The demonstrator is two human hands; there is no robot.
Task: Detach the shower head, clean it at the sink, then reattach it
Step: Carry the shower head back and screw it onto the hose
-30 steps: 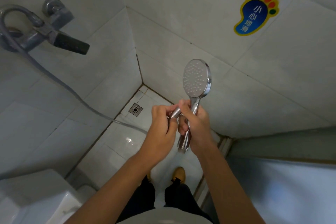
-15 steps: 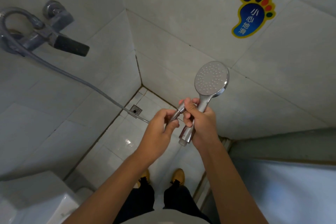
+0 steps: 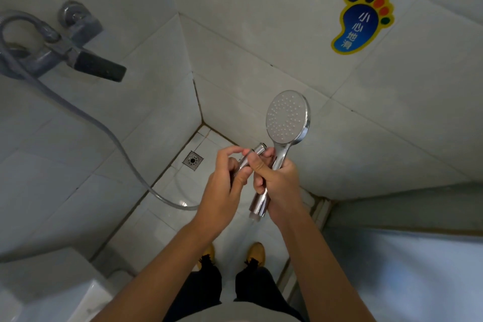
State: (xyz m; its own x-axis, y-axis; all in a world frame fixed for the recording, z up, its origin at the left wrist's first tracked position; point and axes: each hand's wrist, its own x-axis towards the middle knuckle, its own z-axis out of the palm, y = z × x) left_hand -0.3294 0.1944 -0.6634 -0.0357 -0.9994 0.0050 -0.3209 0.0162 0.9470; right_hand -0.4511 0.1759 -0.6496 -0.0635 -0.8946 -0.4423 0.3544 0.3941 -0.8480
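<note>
A chrome shower head (image 3: 287,117) with a round grey spray face stands upright in the middle of the head view. My right hand (image 3: 279,181) grips its handle, whose open lower end (image 3: 258,208) pokes out below the fist. My left hand (image 3: 226,185) holds the metal end fitting of the grey hose (image 3: 257,151), which lies across my right thumb, apart from the handle's end. The hose (image 3: 104,127) runs left along the wall to the tap.
A chrome mixer tap (image 3: 68,52) with a dark lever juts from the left wall. A floor drain (image 3: 193,160) sits in the tiled corner. A blue foot-shaped sticker (image 3: 362,17) is on the right wall. A white basin edge (image 3: 52,293) is at the lower left. My shoes (image 3: 256,253) stand below.
The hose fitting has come away from the bottom of the handle and risen beside it. The shower head shifted right, then back a little toward centre, and the hose now sags lower.
</note>
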